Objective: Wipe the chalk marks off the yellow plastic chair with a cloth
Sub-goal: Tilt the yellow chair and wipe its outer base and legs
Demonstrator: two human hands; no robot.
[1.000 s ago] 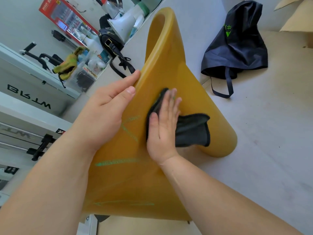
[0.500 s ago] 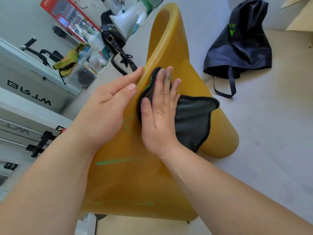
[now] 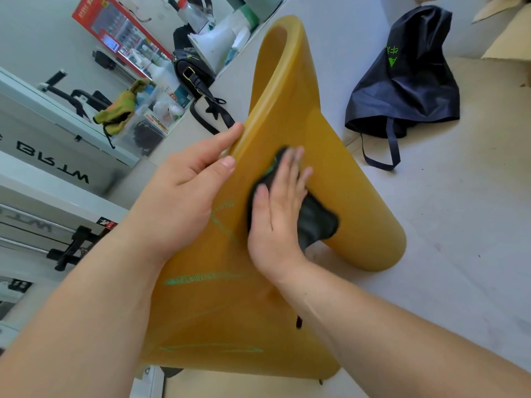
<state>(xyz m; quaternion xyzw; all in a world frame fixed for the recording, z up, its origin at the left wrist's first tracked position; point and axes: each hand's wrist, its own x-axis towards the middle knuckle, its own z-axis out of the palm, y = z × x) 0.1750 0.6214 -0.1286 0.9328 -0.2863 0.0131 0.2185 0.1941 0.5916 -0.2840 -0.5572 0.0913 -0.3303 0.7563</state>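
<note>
The yellow plastic chair (image 3: 339,173) lies tipped on the pale floor, its broad surface facing me. Green chalk marks show on it: an angled mark (image 3: 222,216) beside my left thumb, a thick stroke (image 3: 201,278) lower down, and a faint line (image 3: 212,349) near the bottom edge. My right hand (image 3: 280,214) lies flat on a dark cloth (image 3: 314,222), pressing it against the chair, fingers spread. My left hand (image 3: 189,191) grips the chair's left rim, thumb on the front face.
A dark blue bag (image 3: 402,79) with green print lies on the floor at the upper right. A black handbag (image 3: 195,73), a white megaphone (image 3: 215,44), bottles and a yellow-green rag (image 3: 117,113) crowd the left. White equipment cases stand along the left edge.
My right hand has slid the cloth back down the chair face from the rim, and the cloth is more bunched under my palm. My left hand has stayed on the rim.
</note>
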